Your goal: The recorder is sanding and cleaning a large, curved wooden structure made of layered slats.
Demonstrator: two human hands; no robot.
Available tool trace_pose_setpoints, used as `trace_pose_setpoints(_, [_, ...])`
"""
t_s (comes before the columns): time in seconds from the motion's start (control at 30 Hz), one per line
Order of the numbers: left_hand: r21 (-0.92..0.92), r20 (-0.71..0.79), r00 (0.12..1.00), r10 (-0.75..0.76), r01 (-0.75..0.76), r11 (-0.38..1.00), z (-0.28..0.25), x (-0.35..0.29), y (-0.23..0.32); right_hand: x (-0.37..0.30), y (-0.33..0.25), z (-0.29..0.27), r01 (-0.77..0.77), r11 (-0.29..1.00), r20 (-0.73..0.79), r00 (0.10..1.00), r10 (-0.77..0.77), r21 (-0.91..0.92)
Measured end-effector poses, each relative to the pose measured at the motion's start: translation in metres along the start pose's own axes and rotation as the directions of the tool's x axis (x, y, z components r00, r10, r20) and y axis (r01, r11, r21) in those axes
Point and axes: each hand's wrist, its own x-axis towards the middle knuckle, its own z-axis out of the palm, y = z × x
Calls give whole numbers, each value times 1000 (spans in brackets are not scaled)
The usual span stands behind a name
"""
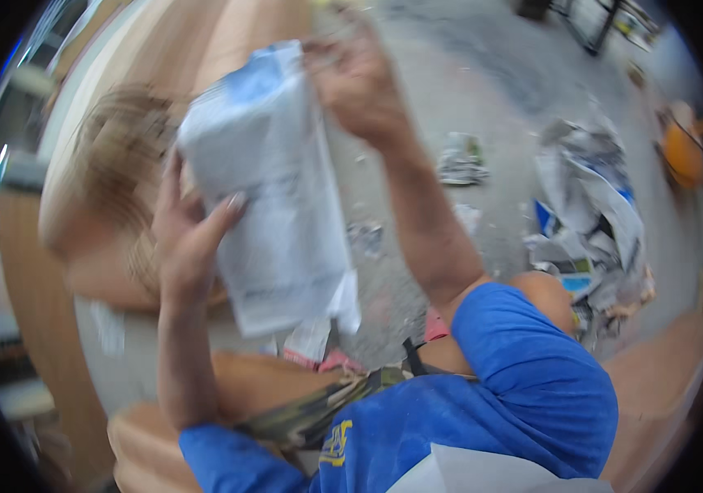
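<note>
A folded sheet of newspaper (273, 193), mostly white with a blue patch near its top, is held up in front of me, tilted a little. My left hand (191, 218) grips its left side, the thumb lying across the front and the fingers going behind. Close to the paper's upper right corner is my right hand (356, 86). Motion smears its fingers, so whether they pinch the paper does not show. What the paper may have behind or inside it is hidden.
A large pale-brown streaked object (89, 238), blurred, stands close on the left. Crumpled newspapers (594, 214) are heaped on the grey floor to the right. Paper scraps (462, 160) lie nearer the middle. An orange object (684, 152) is at the far right.
</note>
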Motion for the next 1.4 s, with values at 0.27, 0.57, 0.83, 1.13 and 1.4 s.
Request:
trace_pose_setpoints(0.27, [-106, -118, 980, -158, 146, 984, -30, 0, -9, -29, 25, 8, 710, 489, 571, 702, -426, -508])
trace_pose_setpoints(0.57, [-601, 210, 965, 158, 0, 799, -71, -9, -29, -23, 11, 30, -158, 947, 494, 822, 283, -278])
trace_pose_setpoints(0.83, [-52, -203, 975, 87, -99, 994, -56, -12, -40, -40, 49, 48, -380, 925, 541, 782, 310, 19])
trace_pose_setpoints(1.13, [-60, -256, 964, 68, -86, 994, -91, -22, -53, -50, 101, 38, -505, 859, 647, 685, 335, 89])
trace_pose_setpoints(1.4, [-226, -200, 970, -135, 89, 970, -130, -33, -57, -67, 78, 55, -633, 773, 728, 550, 409, 43])
